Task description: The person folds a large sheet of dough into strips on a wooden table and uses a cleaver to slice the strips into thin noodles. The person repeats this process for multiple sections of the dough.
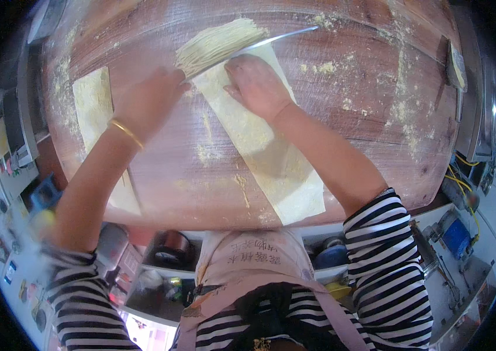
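My left hand point(149, 96), slightly blurred, grips the near end of a long knife point(276, 38); its handle is hidden in my fingers. The blade slants up to the right, between a bundle of thin cut noodles point(219, 44) and a long pale dough strip point(269, 151). On that strip my right hand point(259, 83) rests with curled fingers close behind the blade, thumb apart. Toward me the strip runs down to the near edge of the wooden board point(169, 188). A second dough sheet point(92, 103) lies at the left, partly covered by my left forearm.
Loose yellowish flour point(324, 68) is scattered over the board's right side. A scraper-like tool point(456, 70) sits at the right edge. Below the near edge are open compartments holding a dark round container point(172, 245) and other items. A yellow cable point(462, 182) hangs at the right.
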`<move>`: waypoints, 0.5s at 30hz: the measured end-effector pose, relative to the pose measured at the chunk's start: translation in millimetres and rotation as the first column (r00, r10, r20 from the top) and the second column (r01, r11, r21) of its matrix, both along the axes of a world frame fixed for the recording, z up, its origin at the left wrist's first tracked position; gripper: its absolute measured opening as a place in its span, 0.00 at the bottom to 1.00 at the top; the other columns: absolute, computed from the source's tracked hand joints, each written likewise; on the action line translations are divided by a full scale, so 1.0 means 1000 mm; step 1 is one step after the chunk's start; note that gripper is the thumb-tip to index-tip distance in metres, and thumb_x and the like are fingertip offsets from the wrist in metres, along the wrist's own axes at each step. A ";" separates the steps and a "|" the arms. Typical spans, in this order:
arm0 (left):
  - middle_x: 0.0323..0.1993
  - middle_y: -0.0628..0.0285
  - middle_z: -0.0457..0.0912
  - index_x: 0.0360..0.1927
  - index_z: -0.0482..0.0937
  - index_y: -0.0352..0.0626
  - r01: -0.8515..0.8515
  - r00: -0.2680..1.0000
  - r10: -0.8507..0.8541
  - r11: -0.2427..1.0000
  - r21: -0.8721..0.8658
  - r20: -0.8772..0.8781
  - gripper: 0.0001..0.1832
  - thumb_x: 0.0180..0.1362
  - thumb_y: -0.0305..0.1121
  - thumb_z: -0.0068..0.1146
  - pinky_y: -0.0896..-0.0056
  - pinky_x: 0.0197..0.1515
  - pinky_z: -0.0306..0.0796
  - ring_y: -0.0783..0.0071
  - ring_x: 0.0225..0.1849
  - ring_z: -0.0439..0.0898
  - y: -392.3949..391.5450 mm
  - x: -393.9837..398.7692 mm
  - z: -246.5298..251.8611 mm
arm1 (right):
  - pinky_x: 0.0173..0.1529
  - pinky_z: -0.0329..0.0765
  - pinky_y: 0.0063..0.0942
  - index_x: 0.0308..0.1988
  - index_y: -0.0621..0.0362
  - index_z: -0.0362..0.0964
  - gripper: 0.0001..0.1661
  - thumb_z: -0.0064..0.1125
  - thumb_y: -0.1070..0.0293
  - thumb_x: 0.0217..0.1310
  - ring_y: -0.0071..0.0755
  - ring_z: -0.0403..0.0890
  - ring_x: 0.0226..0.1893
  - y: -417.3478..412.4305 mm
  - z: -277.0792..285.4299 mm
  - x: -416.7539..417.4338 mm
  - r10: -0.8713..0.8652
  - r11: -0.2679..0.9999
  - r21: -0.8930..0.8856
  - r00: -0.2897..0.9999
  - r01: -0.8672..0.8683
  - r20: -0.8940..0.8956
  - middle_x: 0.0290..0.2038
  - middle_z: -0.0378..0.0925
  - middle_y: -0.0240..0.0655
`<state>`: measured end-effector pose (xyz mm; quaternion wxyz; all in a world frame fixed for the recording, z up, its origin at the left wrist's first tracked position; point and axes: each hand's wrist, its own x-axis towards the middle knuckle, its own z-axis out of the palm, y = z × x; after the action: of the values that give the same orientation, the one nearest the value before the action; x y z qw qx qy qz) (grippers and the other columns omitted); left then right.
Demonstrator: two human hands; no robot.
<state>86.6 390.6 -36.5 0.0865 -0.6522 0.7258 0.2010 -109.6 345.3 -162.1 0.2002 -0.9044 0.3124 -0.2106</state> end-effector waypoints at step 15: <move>0.33 0.54 0.73 0.37 0.71 0.41 -0.042 0.998 0.040 0.997 0.060 0.039 0.14 0.58 0.41 0.43 0.59 0.34 0.69 0.53 0.32 0.74 0.002 -0.012 0.000 | 0.55 0.62 0.33 0.43 0.61 0.66 0.23 0.53 0.58 0.49 0.41 0.65 0.50 0.004 0.003 -0.004 -0.023 0.997 -0.071 0.999 0.021 -0.029 0.44 0.66 0.39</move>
<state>74.7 392.9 -36.9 0.1157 -0.6676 0.7042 0.2122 -113.7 349.8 -159.0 0.1610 -0.9105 0.3175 -0.2102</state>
